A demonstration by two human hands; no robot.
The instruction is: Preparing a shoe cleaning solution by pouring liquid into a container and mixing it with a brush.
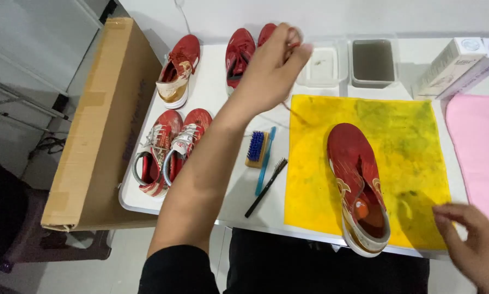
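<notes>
Lengthwise, red shoe (357,185) (on yellow cloth (408,136)), toe pointing away, heel nearest.

The left hand (271,68) and right hand (473,242) are bare, without gloves, rings or a watch. A black sleeve (173,269) is pushed up past the left elbow; black trousers (320,267) show below.

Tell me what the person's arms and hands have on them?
The left hand and right hand are bare, with no gloves, rings or watch showing. The left forearm is uncovered up to a black sleeve near the elbow.
</notes>
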